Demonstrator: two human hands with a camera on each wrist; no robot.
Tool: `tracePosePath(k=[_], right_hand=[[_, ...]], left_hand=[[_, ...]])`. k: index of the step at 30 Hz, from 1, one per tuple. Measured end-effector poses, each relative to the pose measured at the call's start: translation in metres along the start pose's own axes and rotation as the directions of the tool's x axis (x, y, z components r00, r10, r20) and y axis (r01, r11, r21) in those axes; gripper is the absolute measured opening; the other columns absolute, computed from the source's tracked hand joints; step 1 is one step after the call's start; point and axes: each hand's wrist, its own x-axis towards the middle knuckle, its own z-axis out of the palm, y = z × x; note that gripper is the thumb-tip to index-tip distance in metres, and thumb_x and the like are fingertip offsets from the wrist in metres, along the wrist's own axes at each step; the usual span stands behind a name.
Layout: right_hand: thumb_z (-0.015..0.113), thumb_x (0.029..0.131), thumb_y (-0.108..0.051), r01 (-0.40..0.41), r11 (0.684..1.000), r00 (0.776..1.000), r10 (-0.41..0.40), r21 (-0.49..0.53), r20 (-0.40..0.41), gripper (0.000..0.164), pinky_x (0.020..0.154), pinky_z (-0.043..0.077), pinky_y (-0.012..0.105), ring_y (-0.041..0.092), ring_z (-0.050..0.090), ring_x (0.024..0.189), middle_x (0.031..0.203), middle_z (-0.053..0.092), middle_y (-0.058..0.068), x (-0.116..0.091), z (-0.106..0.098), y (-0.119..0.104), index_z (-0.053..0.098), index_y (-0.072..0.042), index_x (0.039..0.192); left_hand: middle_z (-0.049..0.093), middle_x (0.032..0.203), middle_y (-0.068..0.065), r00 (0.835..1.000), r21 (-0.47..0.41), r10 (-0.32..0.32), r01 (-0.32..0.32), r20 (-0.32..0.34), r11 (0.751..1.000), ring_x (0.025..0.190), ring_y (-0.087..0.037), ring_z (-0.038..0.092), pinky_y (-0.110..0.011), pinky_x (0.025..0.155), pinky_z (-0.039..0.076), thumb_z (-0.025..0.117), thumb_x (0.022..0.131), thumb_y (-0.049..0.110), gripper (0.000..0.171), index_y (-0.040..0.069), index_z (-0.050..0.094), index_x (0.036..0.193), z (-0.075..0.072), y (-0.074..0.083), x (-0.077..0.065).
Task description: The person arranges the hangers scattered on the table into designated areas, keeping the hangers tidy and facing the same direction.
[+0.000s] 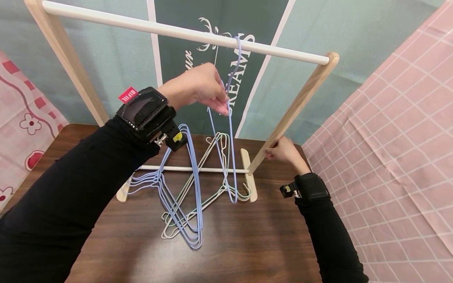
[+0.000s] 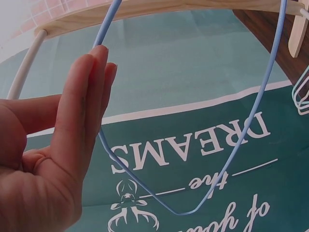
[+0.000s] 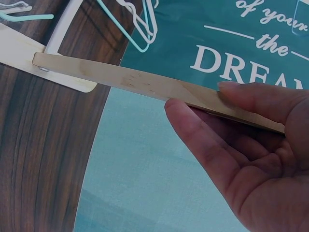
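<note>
A lavender-blue clothes hanger hangs by its hook from the white top rail of a wooden garment rack. My left hand pinches its wire just below the hook; the thumb tip is hidden behind fairly straight fingers in the left wrist view. Low on the rack's right wooden post, my right hand grips the wood between thumb and fingers, also seen in the right wrist view. A bunch of blue hangers lies on the table, partly over white and pale green hangers.
The rack's left post and right foot flank a lower white bar. Behind it hangs a green cloth with lettering. Pink checked cloth borders the brown table on the right.
</note>
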Motion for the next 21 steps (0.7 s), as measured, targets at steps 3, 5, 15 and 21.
tracePosePath(k=[3,5,15,21], right_hand=[[0.059,0.088,-0.007,-0.001,1.0,1.0,0.001,0.011,-0.001,0.027,0.055,0.055,0.024,0.013,0.064,0.062,0.082,0.065,0.023,-0.0002,0.0001,-0.0002,0.055,0.013,0.106],[0.059,0.088,-0.007,-0.002,1.0,1.0,0.002,0.015,0.001,0.027,0.056,0.055,0.024,0.013,0.064,0.062,0.083,0.065,0.023,-0.0003,0.0,-0.0004,0.055,0.013,0.106],[0.058,0.089,-0.007,-0.008,1.0,1.0,0.008,0.006,0.004,0.027,0.056,0.055,0.024,0.013,0.064,0.063,0.085,0.065,0.025,-0.0004,0.0002,0.0,0.055,0.013,0.106],[0.059,0.088,-0.008,-0.003,1.0,1.0,0.003,-0.005,0.001,0.028,0.056,0.054,0.024,0.014,0.064,0.063,0.084,0.065,0.024,-0.0003,0.0002,-0.0001,0.055,0.013,0.107]], left_hand=[[0.062,0.08,-0.018,1.0,-0.008,-0.001,0.001,-0.002,1.0,0.066,-0.02,0.067,-0.025,0.071,0.056,0.052,0.089,-0.006,0.021,-0.015,0.053,0.108,-0.0001,-0.0003,0.0005],[0.062,0.078,-0.018,1.0,-0.011,-0.004,0.004,-0.005,1.0,0.065,-0.019,0.067,-0.025,0.07,0.056,0.052,0.089,-0.006,0.022,-0.015,0.052,0.109,-0.0003,-0.0003,0.0006],[0.06,0.092,-0.023,1.0,0.001,-0.008,0.008,-0.012,1.0,0.066,-0.019,0.067,-0.025,0.071,0.056,0.051,0.09,-0.006,0.024,-0.015,0.052,0.111,0.0001,-0.0005,-0.0005],[0.061,0.09,-0.022,1.0,-0.015,-0.004,0.004,-0.013,1.0,0.066,-0.019,0.067,-0.025,0.071,0.056,0.05,0.09,-0.006,0.022,-0.015,0.052,0.11,0.0001,-0.0014,0.0001]])
